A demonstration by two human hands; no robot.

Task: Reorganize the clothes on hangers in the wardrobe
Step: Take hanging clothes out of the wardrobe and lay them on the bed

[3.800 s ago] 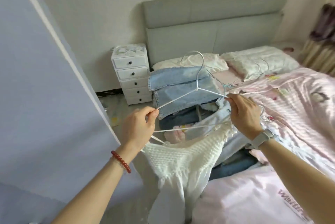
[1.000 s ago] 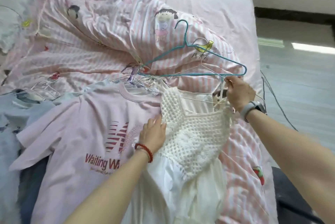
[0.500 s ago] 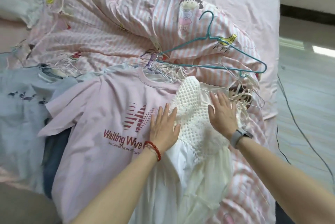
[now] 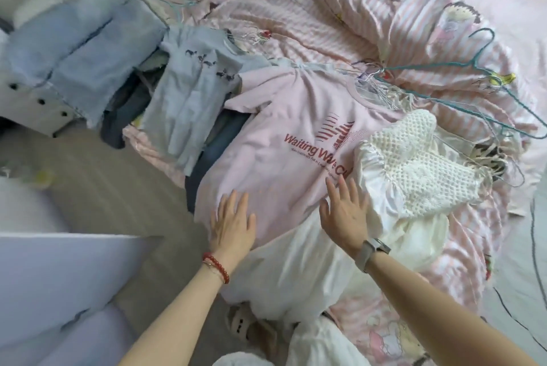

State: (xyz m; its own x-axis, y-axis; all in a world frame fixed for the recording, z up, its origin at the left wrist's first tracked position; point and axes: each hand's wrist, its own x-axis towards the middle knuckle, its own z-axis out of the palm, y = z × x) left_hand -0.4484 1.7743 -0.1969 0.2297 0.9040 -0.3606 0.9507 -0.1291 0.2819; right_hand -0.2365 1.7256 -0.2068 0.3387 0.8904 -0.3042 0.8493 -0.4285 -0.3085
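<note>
Covering the bed, a striped duvet (image 4: 310, 22) holds possibly folded jeans (image 4: 80, 49).

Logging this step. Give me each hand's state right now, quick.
Left hand: open, fingers straight, flat on the pink T-shirt.
Right hand: open, fingers straight, holding nothing.

- Our left hand (image 4: 233, 225) lay flat, palm down, its fingers straight and close together, pointing toward twelve o'clock.
- Our left forearm ran back toward seven o'clock, with a red bead bracelet (image 4: 217, 266) round the wrist.
- Our right hand (image 4: 344, 213) was flat too, its fingers slightly spread and pointing toward eleven o'clock.
- Our right forearm stretched away toward four o'clock, a grey watch (image 4: 371, 253) strapped on the wrist.
- Neither hand gripped anything.
</note>
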